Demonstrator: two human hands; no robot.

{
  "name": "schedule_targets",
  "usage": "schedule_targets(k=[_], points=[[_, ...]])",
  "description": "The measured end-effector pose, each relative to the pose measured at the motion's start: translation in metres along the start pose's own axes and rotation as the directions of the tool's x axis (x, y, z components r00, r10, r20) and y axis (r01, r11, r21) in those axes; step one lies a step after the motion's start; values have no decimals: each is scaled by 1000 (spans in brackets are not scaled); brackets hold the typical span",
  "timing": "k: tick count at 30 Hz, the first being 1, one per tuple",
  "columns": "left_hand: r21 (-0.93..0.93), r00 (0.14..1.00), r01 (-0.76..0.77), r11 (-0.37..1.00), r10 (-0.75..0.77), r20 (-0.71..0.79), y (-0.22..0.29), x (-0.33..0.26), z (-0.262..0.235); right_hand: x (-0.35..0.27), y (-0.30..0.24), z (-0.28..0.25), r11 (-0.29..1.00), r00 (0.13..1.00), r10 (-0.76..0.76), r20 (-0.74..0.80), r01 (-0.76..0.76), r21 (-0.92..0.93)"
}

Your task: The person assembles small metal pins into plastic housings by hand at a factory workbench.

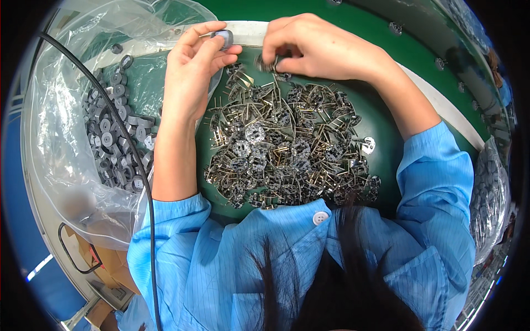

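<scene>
Between the thumb and fingers of my left hand [193, 66] is a small round grey plastic housing [223, 38], held above the far edge of the work surface. My right hand [317, 49] is bent down at the far side of a heap of small round circuit boards [276, 143] with metal pins. Its fingers are pinched on a small circuit board [264, 64], which is partly hidden and blurred. The heap lies between my forearms on the green surface, with one pale disc-shaped board [368, 145] at its right edge.
On the left, a clear plastic bag [61, 138] lies with many grey housings [113, 121]. A black cable [105, 91] curves over it. Another bag of grey parts [488, 198] is at the right. Single boards [440, 63] sit on the green strip beyond the pale rail [248, 34].
</scene>
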State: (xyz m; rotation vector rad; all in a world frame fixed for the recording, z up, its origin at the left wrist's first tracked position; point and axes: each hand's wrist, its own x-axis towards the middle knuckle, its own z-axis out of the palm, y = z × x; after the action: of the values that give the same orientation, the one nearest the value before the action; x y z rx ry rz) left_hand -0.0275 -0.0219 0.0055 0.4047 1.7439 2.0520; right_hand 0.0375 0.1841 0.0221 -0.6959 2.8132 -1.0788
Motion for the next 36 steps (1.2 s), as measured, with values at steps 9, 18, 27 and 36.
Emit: schedule_targets(k=[9,18,27,36], points=[[131,1000,-9,991,8,10,-11,-3,3,-11,16,-14,973,982,190,1,-188,131],[171,995,-54,984,39,90,-6,-3,8,-5,18,-8,984,973,157,-171,-168,-53],[475,971,-236,847,225,82,-13,-9,30,8,-5,4,983,928,56,-368,14,185],[645,853,-467,605,500,148,-14,-9,30,6,-11,13,952,869,-151,-472,0,-305]])
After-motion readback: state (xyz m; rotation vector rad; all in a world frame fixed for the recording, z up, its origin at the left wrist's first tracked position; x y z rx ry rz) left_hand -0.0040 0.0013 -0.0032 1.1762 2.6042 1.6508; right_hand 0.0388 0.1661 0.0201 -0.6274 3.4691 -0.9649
